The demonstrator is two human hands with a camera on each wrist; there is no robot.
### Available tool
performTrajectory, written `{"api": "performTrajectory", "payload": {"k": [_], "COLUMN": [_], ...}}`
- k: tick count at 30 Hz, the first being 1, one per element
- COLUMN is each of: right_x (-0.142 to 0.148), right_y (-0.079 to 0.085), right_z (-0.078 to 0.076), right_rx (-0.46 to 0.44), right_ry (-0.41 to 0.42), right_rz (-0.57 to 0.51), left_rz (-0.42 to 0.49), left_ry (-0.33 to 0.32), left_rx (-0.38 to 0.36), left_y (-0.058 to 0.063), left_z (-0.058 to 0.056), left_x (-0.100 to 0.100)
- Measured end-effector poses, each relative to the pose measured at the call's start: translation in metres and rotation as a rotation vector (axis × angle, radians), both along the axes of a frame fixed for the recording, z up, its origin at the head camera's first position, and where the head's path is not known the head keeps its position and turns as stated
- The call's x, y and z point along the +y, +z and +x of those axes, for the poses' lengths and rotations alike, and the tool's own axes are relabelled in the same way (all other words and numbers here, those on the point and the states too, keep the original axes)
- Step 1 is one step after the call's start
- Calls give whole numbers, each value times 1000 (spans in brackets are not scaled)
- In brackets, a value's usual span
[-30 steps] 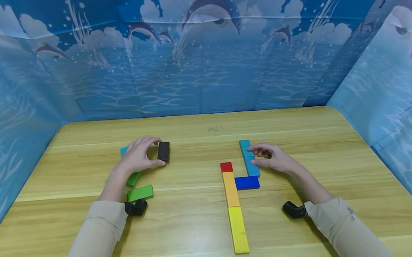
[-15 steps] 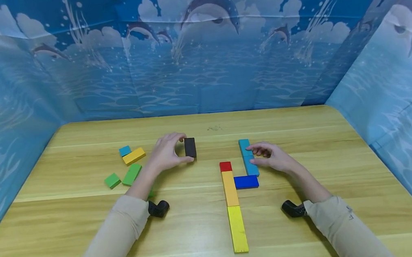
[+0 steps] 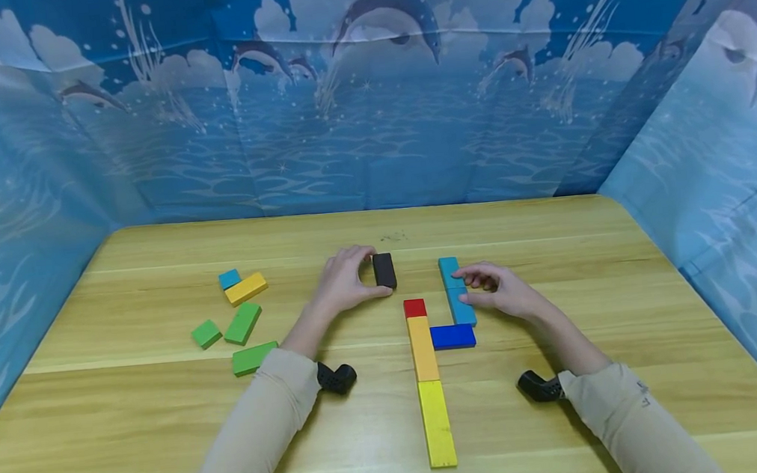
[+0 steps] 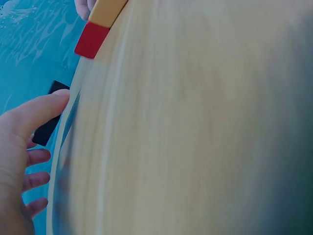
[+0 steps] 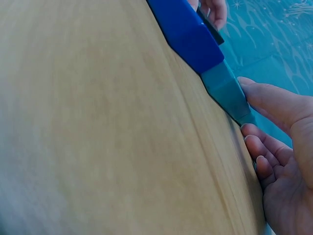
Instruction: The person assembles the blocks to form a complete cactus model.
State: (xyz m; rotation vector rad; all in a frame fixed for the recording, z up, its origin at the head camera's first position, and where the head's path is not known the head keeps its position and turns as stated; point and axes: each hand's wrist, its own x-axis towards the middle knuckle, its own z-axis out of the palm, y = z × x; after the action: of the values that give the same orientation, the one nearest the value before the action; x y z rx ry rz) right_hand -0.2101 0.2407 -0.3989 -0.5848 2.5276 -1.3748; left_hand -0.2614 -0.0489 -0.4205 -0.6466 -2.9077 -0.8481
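My left hand (image 3: 347, 280) pinches a black block (image 3: 384, 271) by its two ends, thumb at the near end and fingers at the far end. Just in front of that block is a red block (image 3: 415, 308), the top of a column with an orange block (image 3: 423, 349) and a yellow block (image 3: 438, 423). A dark blue block (image 3: 453, 336) lies crosswise against the orange one. Two light blue blocks (image 3: 460, 307) run end to end away from it. Beside them, my right hand (image 3: 503, 292) rests with loosely bent fingers, its fingertips at their right side.
On the left lie several loose blocks: a small light blue one (image 3: 229, 279), a yellow-orange one (image 3: 246, 288) and green ones (image 3: 243, 323), one partly behind the left sleeve. Both wrists carry black cameras (image 3: 337, 378). A dolphin-print curtain (image 3: 371, 154) stands behind the wooden table.
My left hand has carried the black block rightward from the loose blocks to beyond the red block, uncovering several of them. My right hand has stayed in place.
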Motion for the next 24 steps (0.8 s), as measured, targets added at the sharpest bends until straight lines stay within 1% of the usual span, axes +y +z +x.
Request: {"api": "performTrajectory", "payload": {"k": [5, 14, 19, 24], "right_x": [0, 0, 0, 0], "right_y": [0, 0, -1, -1], "right_z": [0, 0, 0, 0], "right_rx": [3, -2, 0, 6], "right_ry": [-3, -1, -6, -10], "right_rz": [4, 1, 5, 11], "left_rz": [-3, 0, -2, 14], "left_ry": [2, -11, -23, -46], "left_rx": [8, 8, 4, -5], "left_y": [-6, -9, -12, -13], "left_z": [-2, -3, -4, -4], "left_x": [9, 21, 24, 23]}}
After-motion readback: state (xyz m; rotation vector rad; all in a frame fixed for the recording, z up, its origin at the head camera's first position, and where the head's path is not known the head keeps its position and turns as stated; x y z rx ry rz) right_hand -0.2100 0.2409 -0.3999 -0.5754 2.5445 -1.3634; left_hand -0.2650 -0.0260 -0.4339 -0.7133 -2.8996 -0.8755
